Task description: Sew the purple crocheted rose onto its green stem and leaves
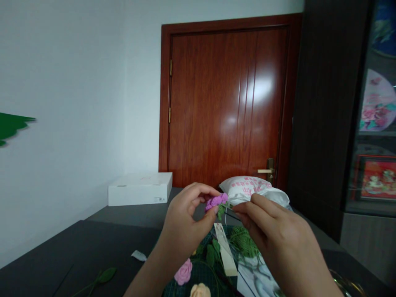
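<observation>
My left hand [192,212] pinches a purple crocheted flower [216,201] between thumb and fingers, raised above the table. Green yarn work [221,211] hangs under the flower. Close by on the right, my right hand [272,225] is closed in a pinch near the green part. A thin dark stem or wire and a pale thread show between the hands, but what the right fingertips hold is too small to make out. Below lie a pink crocheted rose [183,272], a cream flower [200,290], green leaves [210,255] and a bundle of green yarn [244,241].
A green cutting mat [173,288] lies on the dark table [123,239], with a cream strip [225,251] across it. Behind are a white box [139,189] and a white plastic bag [247,187]. A leafed stem [107,275] lies front left.
</observation>
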`<move>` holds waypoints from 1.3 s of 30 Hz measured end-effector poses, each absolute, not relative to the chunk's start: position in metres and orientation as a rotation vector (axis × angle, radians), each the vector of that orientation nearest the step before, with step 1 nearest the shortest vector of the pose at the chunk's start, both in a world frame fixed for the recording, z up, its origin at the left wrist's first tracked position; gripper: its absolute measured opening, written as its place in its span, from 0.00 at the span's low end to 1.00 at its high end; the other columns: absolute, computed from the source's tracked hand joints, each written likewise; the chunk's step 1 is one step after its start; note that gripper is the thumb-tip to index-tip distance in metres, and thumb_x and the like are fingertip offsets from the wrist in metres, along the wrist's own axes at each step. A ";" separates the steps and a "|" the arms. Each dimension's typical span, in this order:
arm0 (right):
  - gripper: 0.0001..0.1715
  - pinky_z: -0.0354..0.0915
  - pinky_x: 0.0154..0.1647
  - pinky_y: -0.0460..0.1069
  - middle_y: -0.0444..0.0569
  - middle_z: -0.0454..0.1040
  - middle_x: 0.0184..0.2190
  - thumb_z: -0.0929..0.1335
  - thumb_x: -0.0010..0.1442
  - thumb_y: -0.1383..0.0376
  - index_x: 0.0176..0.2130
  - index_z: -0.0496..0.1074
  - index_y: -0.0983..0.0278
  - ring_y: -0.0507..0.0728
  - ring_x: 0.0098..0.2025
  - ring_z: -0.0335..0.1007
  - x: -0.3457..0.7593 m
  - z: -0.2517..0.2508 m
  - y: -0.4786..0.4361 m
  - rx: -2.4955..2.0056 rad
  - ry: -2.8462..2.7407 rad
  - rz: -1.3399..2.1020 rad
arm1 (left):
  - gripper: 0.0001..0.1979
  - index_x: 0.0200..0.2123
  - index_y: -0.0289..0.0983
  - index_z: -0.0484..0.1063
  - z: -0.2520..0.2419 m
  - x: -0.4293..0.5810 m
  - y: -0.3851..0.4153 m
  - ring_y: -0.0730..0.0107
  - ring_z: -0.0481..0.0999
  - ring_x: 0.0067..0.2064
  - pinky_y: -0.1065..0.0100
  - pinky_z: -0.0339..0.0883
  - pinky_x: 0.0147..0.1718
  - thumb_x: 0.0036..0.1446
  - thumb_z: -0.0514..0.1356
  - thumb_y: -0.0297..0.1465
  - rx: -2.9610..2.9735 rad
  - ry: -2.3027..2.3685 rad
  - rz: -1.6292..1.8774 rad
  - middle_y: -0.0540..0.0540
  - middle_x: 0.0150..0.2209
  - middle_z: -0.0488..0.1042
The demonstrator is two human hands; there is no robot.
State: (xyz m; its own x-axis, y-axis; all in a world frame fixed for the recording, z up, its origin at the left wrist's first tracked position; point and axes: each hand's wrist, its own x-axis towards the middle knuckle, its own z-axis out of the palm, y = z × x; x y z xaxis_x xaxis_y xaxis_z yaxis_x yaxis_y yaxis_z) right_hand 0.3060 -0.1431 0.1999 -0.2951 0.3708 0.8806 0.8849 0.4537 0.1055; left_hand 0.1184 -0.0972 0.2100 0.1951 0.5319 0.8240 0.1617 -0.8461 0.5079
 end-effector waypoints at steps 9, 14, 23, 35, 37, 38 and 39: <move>0.10 0.63 0.31 0.47 0.44 0.73 0.31 0.66 0.66 0.67 0.37 0.77 0.57 0.54 0.32 0.73 0.331 0.208 -0.139 -1.040 -2.073 -0.291 | 0.15 0.38 0.36 0.73 0.213 0.118 -0.103 0.68 0.79 0.38 0.68 0.74 0.39 0.48 0.57 0.17 2.142 0.575 1.354 0.47 0.36 0.76; 0.11 0.63 0.31 0.47 0.44 0.71 0.29 0.65 0.67 0.67 0.37 0.77 0.59 0.53 0.30 0.71 0.332 0.208 -0.131 -0.967 -2.102 -0.387 | 0.12 0.38 0.36 0.72 0.212 0.114 -0.097 0.68 0.78 0.37 0.67 0.75 0.37 0.49 0.59 0.19 2.049 0.442 1.337 0.45 0.35 0.75; 0.09 0.60 0.29 0.48 0.44 0.70 0.30 0.64 0.68 0.67 0.41 0.74 0.61 0.53 0.30 0.70 0.329 0.207 -0.130 -0.856 -2.057 -0.537 | 0.12 0.37 0.38 0.66 0.211 0.116 -0.094 0.65 0.78 0.44 0.63 0.75 0.46 0.52 0.62 0.20 1.939 0.396 1.502 0.43 0.40 0.76; 0.09 0.63 0.25 0.45 0.45 0.75 0.27 0.65 0.66 0.66 0.36 0.73 0.62 0.53 0.27 0.70 0.308 0.203 -0.120 -0.841 -1.861 -0.162 | 0.12 0.42 0.38 0.70 0.200 0.137 -0.101 0.60 0.79 0.49 0.56 0.74 0.51 0.54 0.62 0.22 1.921 0.544 1.826 0.41 0.45 0.77; 0.08 0.63 0.26 0.44 0.45 0.75 0.28 0.65 0.66 0.66 0.36 0.73 0.62 0.52 0.27 0.70 0.306 0.203 -0.120 -0.825 -1.841 -0.172 | 0.09 0.41 0.37 0.71 0.200 0.138 -0.100 0.61 0.80 0.46 0.58 0.75 0.49 0.55 0.61 0.23 1.912 0.566 1.851 0.41 0.42 0.78; 0.08 0.63 0.26 0.44 0.44 0.75 0.27 0.65 0.65 0.67 0.36 0.73 0.62 0.52 0.26 0.69 0.305 0.203 -0.120 -0.816 -1.831 -0.178 | 0.09 0.40 0.37 0.71 0.199 0.138 -0.100 0.60 0.80 0.46 0.58 0.75 0.49 0.55 0.62 0.23 1.919 0.591 1.870 0.41 0.42 0.78; 0.08 0.63 0.26 0.44 0.44 0.75 0.27 0.65 0.65 0.67 0.36 0.73 0.62 0.52 0.26 0.69 0.304 0.202 -0.120 -0.810 -1.819 -0.181 | 0.08 0.39 0.37 0.72 0.199 0.138 -0.100 0.60 0.80 0.46 0.58 0.76 0.48 0.55 0.62 0.23 1.928 0.616 1.891 0.41 0.43 0.78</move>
State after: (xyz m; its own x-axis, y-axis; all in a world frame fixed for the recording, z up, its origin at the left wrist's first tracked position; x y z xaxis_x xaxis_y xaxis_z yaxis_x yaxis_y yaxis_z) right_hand 0.3043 -0.1196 0.2024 -0.1833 0.4396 0.8793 0.6041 0.7560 -0.2520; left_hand 0.1380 -0.1003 0.1989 0.0043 0.5473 0.8370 0.0507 -0.8360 0.5464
